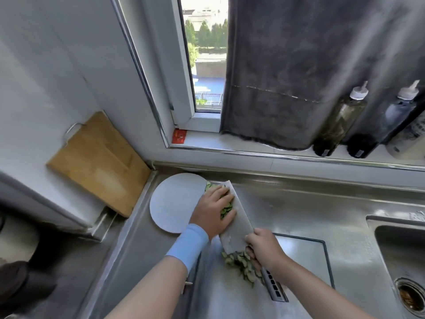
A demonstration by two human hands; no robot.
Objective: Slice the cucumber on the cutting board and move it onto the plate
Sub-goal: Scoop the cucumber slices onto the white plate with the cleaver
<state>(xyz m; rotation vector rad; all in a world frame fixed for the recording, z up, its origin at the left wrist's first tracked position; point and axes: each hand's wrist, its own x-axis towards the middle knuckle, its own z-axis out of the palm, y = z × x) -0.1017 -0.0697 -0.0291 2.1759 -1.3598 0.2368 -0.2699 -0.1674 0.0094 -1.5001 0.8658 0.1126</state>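
A broad cleaver (239,217) lies flat and tilted over the right rim of a white round plate (172,201). My right hand (264,247) grips its handle. My left hand (212,212) presses cucumber slices (226,209) against the blade's flat, fingers spread over them. A few slices poke out at the blade's far tip, over the plate's edge. A second heap of cucumber slices (241,264) lies on the steel cutting board (305,254) below the cleaver's heel, partly under my right hand.
A wooden board (99,164) leans against the left wall behind the plate. A sink (402,261) with a drain lies at the right. Two dark sauce bottles (340,120) stand on the window sill beside a hanging grey cloth (287,77).
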